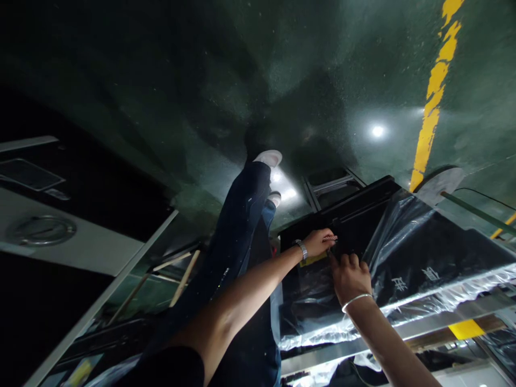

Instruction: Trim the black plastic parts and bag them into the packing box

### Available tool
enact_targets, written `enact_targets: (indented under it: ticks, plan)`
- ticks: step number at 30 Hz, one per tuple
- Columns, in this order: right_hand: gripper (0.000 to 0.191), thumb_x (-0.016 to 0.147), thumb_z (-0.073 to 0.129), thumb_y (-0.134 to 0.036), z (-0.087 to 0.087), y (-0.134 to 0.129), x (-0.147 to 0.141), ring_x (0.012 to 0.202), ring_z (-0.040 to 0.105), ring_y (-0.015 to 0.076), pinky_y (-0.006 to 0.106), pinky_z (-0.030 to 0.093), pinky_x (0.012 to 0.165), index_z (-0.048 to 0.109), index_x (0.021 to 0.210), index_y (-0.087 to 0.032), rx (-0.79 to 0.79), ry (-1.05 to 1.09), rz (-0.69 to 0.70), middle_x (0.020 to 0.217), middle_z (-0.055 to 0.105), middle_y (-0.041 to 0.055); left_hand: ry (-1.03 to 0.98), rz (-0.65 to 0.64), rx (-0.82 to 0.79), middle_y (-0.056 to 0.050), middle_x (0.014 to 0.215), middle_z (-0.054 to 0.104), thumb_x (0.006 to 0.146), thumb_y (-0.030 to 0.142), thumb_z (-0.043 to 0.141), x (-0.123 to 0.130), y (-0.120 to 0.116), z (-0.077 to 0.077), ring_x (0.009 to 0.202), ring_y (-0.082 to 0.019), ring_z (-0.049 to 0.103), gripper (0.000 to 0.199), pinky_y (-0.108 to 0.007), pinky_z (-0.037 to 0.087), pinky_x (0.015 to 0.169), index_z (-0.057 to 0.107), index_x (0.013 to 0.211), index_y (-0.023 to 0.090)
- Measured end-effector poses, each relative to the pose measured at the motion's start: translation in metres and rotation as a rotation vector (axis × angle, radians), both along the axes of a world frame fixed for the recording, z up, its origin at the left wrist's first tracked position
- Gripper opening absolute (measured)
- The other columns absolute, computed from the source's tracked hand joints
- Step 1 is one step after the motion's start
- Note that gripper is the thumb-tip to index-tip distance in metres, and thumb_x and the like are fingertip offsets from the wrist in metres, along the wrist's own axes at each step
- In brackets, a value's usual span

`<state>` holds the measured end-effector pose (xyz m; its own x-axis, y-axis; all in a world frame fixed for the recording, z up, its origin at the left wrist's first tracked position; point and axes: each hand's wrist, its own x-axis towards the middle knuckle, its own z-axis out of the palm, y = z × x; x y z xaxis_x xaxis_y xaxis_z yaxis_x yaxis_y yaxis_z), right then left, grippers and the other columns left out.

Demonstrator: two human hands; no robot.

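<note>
My left hand point(320, 243), with a silver watch on its wrist, is closed over a black panel point(350, 226). A small pinkish, patterned strip point(330, 238) shows at its fingertips; its kind is unclear. Close beside it, my right hand point(351, 275), wearing a white bangle, has its fingers curled. Its thumb side meets a small dark spot near the left fingertips, and what it pinches cannot be made out. Clear plastic film point(397, 220) covers much of the panel, bunched near the right hand. A yellow label point(313, 259) lies partly under the left wrist.
White characters point(415, 279) mark the panel under the film. A metal frame point(330, 188) juts out beyond it. At the right are a round grey disc point(439, 184) and a green rod point(479, 212). A black-and-white cabinet point(92, 236) stands left. Yellow tape point(433, 102) crosses the floor.
</note>
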<state>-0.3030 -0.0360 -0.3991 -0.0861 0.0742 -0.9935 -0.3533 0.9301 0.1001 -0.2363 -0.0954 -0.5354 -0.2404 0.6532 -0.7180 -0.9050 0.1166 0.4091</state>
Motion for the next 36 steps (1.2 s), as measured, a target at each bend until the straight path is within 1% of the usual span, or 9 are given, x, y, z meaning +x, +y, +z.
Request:
enact_targets:
  ticks: [3,6,11,13,18,22,28,33,36]
  plan:
    - [0.031,0.082,0.038,-0.011,0.000,-0.001,0.002,0.084,0.049,0.0262,0.036,0.031,0.064,0.059,0.105,-0.018,0.001,0.010,0.002,0.084,0.058,0.0126,0.025,-0.052,0.018,0.001,0.069,0.055,0.078,0.029,0.054,-0.005,0.000,-0.004,0.062,-0.011,0.052,0.016,-0.027,0.043,0.060,0.057,0.079,0.013]
    - [0.030,0.082,0.038,-0.011,-0.001,-0.002,0.004,0.086,0.049,0.0263,0.037,0.031,0.065,0.060,0.101,-0.016,-0.001,0.010,0.002,0.085,0.058,0.0131,0.044,-0.077,0.032,0.003,0.063,0.054,0.077,0.029,0.055,-0.007,-0.001,-0.009,0.056,-0.009,0.049,0.016,-0.024,0.041,0.055,0.057,0.076,0.013]
    - [0.028,0.082,0.037,-0.009,-0.002,-0.004,0.004,0.087,0.048,0.0264,0.036,0.031,0.066,0.061,0.097,-0.012,0.012,-0.033,-0.001,0.087,0.059,0.0142,0.091,-0.042,0.025,0.005,0.055,0.051,0.071,0.026,0.060,-0.007,-0.001,-0.012,0.053,-0.007,0.044,0.012,-0.021,0.035,0.053,0.062,0.069,0.015]
    - [0.028,0.082,0.037,-0.009,-0.002,-0.005,0.004,0.087,0.048,0.0263,0.036,0.031,0.066,0.061,0.096,-0.010,0.014,-0.050,0.001,0.088,0.059,0.0149,0.111,-0.008,0.002,0.005,0.056,0.051,0.070,0.027,0.061,-0.005,-0.001,-0.011,0.055,-0.008,0.045,0.012,-0.021,0.036,0.055,0.063,0.067,0.016]
    - [0.028,0.082,0.036,-0.008,-0.003,-0.005,0.005,0.087,0.048,0.0252,0.035,0.031,0.067,0.060,0.096,-0.010,0.009,-0.068,0.006,0.088,0.059,0.0153,0.133,0.082,-0.108,0.000,0.077,0.051,0.067,0.028,0.065,0.005,0.002,-0.012,0.064,-0.008,0.046,0.013,-0.021,0.039,0.060,0.064,0.065,0.015]
    - [0.028,0.081,0.036,-0.007,-0.004,-0.007,0.006,0.086,0.048,0.0261,0.036,0.031,0.067,0.061,0.094,-0.009,0.004,-0.074,0.012,0.088,0.059,0.0150,0.143,0.096,-0.101,0.001,0.074,0.049,0.068,0.028,0.064,0.012,0.005,-0.015,0.060,-0.007,0.045,0.014,-0.020,0.039,0.056,0.063,0.065,0.014]
    - [0.028,0.081,0.037,-0.007,-0.004,-0.010,0.006,0.087,0.047,0.0261,0.037,0.031,0.067,0.063,0.089,-0.010,-0.016,-0.106,0.017,0.090,0.059,0.0154,0.207,0.043,-0.057,0.004,0.067,0.047,0.067,0.028,0.066,0.013,0.006,-0.022,0.058,-0.007,0.043,0.014,-0.020,0.037,0.055,0.060,0.064,0.015]
    - [0.029,0.081,0.037,-0.007,-0.003,-0.014,0.009,0.088,0.046,0.0262,0.037,0.031,0.068,0.065,0.087,-0.009,-0.005,-0.126,0.032,0.091,0.059,0.0164,0.296,-0.045,-0.050,0.005,0.069,0.044,0.056,0.040,0.072,0.009,0.003,-0.037,0.061,-0.009,0.042,0.029,-0.021,0.034,0.055,0.057,0.068,0.018]
    - [0.029,0.081,0.037,-0.008,-0.002,-0.016,0.011,0.089,0.044,0.0263,0.037,0.031,0.069,0.065,0.088,-0.009,0.005,-0.137,0.039,0.095,0.058,0.0164,0.347,-0.093,-0.046,0.004,0.075,0.046,0.059,0.046,0.068,0.008,0.001,-0.042,0.067,-0.011,0.044,0.030,-0.023,0.035,0.059,0.056,0.072,0.020]
